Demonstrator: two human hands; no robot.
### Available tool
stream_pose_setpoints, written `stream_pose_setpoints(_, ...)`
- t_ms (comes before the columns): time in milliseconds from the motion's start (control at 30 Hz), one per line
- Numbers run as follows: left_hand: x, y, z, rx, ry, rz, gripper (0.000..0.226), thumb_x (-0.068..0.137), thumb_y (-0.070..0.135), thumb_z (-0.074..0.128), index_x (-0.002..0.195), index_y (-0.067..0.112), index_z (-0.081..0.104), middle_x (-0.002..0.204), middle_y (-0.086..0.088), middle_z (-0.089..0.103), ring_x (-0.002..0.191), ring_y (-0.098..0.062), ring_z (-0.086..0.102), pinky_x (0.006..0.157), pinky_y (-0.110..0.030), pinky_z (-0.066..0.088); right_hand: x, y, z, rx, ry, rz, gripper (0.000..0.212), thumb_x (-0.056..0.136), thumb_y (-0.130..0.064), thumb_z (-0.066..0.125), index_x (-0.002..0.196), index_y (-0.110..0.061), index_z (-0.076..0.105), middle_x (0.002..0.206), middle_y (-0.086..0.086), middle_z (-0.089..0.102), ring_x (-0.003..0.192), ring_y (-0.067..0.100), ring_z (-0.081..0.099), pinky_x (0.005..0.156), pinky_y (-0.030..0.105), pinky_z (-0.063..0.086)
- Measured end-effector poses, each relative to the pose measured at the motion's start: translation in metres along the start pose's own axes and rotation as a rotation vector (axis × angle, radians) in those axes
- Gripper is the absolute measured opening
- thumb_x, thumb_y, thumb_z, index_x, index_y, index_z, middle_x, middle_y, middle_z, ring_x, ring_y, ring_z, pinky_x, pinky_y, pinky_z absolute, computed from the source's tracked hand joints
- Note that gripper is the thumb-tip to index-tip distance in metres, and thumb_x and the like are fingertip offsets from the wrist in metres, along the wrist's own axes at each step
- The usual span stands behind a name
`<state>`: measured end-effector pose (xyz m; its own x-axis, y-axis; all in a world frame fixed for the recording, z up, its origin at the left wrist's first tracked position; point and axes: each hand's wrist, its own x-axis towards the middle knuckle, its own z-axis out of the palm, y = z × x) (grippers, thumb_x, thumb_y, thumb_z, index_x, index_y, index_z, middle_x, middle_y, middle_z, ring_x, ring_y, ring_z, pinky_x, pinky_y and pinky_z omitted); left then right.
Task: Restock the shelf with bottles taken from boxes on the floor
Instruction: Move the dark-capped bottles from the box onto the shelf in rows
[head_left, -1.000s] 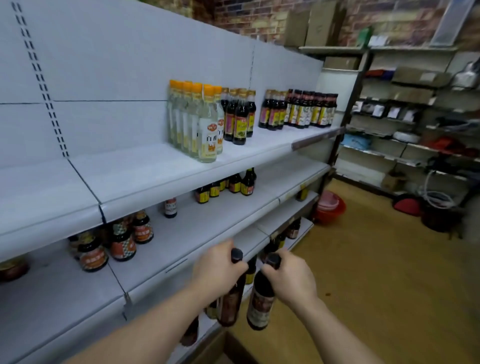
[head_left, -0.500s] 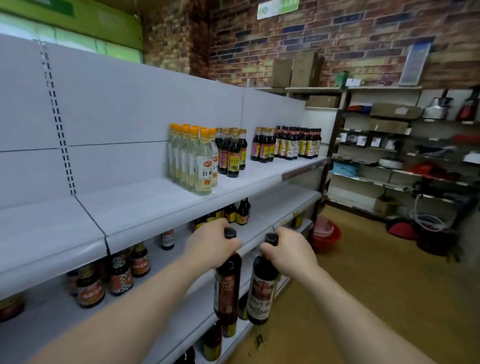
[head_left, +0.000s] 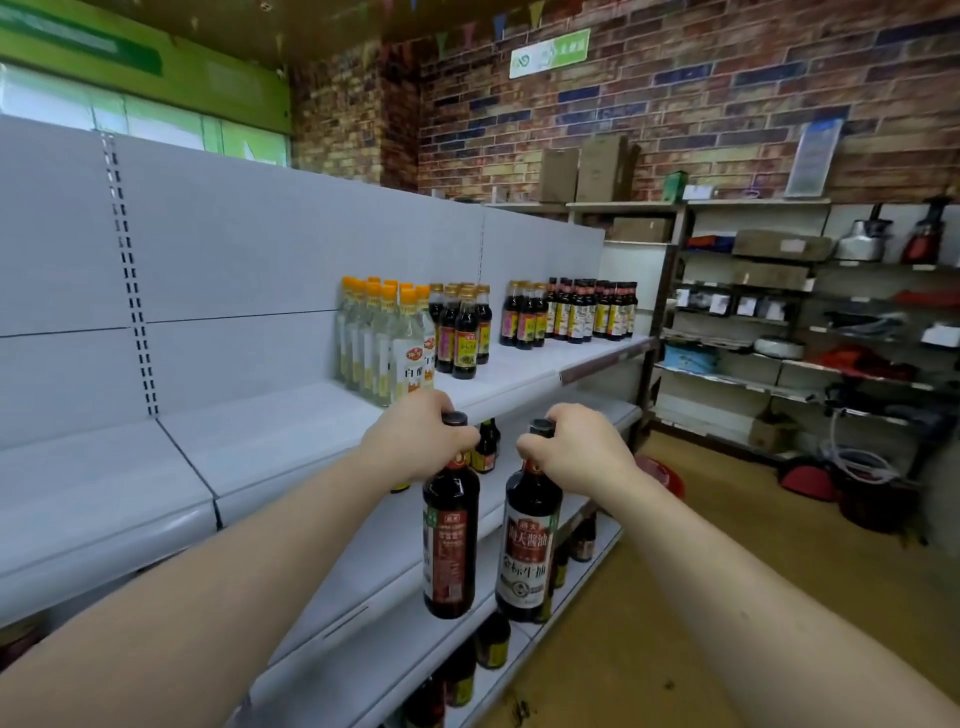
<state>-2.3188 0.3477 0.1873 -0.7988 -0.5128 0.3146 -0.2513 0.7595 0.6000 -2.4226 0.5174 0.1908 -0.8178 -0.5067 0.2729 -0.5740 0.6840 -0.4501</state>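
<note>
My left hand (head_left: 415, 441) grips the neck of a dark sauce bottle with a red label (head_left: 450, 545). My right hand (head_left: 576, 452) grips the neck of a second dark bottle with a white label (head_left: 529, 551). Both bottles hang upright side by side in the air, in front of the grey shelf unit's top shelf (head_left: 291, 441). On that shelf stand clear orange-capped bottles (head_left: 384, 343), dark gold-capped bottles (head_left: 462, 332) and, farther right, another row of dark bottles (head_left: 571, 312). No box shows in this view.
Lower shelves (head_left: 374, 644) carry a few small dark bottles. A second rack (head_left: 810, 332) with boxes and appliances stands along the brick wall at right. A red basin (head_left: 665, 478) and bags lie on the yellow floor (head_left: 727, 571).
Both hands have lifted the two bottles from low beside the bottom shelves up to the level of the top shelf. My view has tilted upward, showing the brick wall.
</note>
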Motion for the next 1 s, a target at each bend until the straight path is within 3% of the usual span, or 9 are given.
stream_pose_setpoints(100,0.003,-0.003,-0.004,0.01,0.02,0.006,0.027,0.08,0.04,0.07,0.073,0.018,0.055,0.072,-0.003,0.059,0.07,-0.022,0.058,0.061,-0.034,0.044,0.003,-0.002,0.003,0.019,-0.012,-0.011,0.031,0.09,-0.047,0.066,0.09,-0.016,0.061,0.085,0.003,0.067,0.078,0.022,0.065,0.063,0.036,0.052)
stream_pose_setpoints(267,0.001,-0.014,-0.008,-0.003,0.028,-0.031,0.025,0.075,0.043,0.069,0.082,0.02,0.064,0.08,-0.001,0.068,0.078,-0.02,0.065,0.073,-0.042,0.059,0.006,-0.009,0.014,0.028,-0.043,-0.055,0.033,0.089,-0.047,0.067,0.085,-0.015,0.06,0.082,0.003,0.065,0.076,0.021,0.063,0.059,0.035,0.048)
stream_pose_setpoints(333,-0.003,-0.019,-0.012,-0.019,0.04,-0.043,0.026,0.074,0.044,0.067,0.085,0.02,0.067,0.081,-0.001,0.07,0.076,-0.019,0.067,0.07,-0.041,0.061,0.006,-0.016,0.019,0.022,-0.045,-0.08,0.034,0.088,-0.048,0.068,0.085,-0.015,0.06,0.082,0.003,0.065,0.077,0.022,0.063,0.059,0.035,0.049)
stream_pose_setpoints(433,-0.008,-0.028,-0.021,-0.023,0.054,-0.062,0.021,0.076,0.04,0.069,0.08,0.02,0.063,0.075,-0.003,0.066,0.066,-0.02,0.061,0.058,-0.034,0.053,0.005,-0.028,0.024,0.03,-0.049,-0.118,0.031,0.089,-0.047,0.066,0.086,-0.017,0.06,0.083,0.002,0.066,0.077,0.021,0.064,0.059,0.036,0.05)
stream_pose_setpoints(567,-0.02,-0.039,-0.044,-0.017,0.106,-0.096,0.02,0.077,0.038,0.071,0.074,0.023,0.058,0.079,0.002,0.064,0.074,-0.019,0.061,0.064,-0.032,0.05,0.004,-0.055,0.027,0.047,-0.08,-0.161,0.031,0.087,-0.046,0.065,0.086,-0.016,0.062,0.081,0.003,0.067,0.076,0.022,0.065,0.065,0.041,0.057)
stream_pose_setpoints(700,-0.036,-0.052,-0.076,-0.02,0.15,-0.119,0.021,0.08,0.035,0.073,0.074,0.027,0.055,0.077,0.007,0.059,0.073,-0.016,0.057,0.062,-0.029,0.043,-0.002,-0.09,0.031,0.085,-0.101,-0.227,0.027,0.087,-0.042,0.067,0.08,-0.018,0.058,0.076,0.002,0.063,0.071,0.021,0.062,0.054,0.035,0.047)
stream_pose_setpoints(767,-0.045,-0.061,-0.094,0.003,0.177,-0.123,0.021,0.08,0.035,0.073,0.074,0.025,0.056,0.077,0.005,0.06,0.071,-0.016,0.056,0.06,-0.029,0.04,-0.007,-0.109,0.034,0.113,-0.121,-0.253,0.026,0.086,-0.039,0.068,0.078,-0.017,0.057,0.075,0.004,0.062,0.07,0.023,0.063,0.056,0.038,0.049)
stream_pose_setpoints(833,-0.055,-0.071,-0.112,0.017,0.212,-0.132,0.021,0.079,0.037,0.073,0.075,0.025,0.056,0.081,0.005,0.062,0.077,-0.018,0.059,0.063,-0.03,0.043,-0.013,-0.129,0.037,0.124,-0.124,-0.276,0.029,0.084,-0.039,0.068,0.082,-0.011,0.06,0.076,0.008,0.064,0.071,0.027,0.065,0.058,0.039,0.051)
stream_pose_setpoints(1000,-0.083,-0.099,-0.159,0.047,0.282,-0.178,0.024,0.074,0.042,0.071,0.082,0.021,0.063,0.083,0.001,0.065,0.08,-0.022,0.063,0.07,-0.036,0.055,-0.031,-0.182,0.049,0.153,-0.131,-0.358,0.035,0.083,-0.042,0.067,0.08,-0.007,0.059,0.071,0.008,0.058,0.063,0.025,0.054,0.055,0.034,0.039)
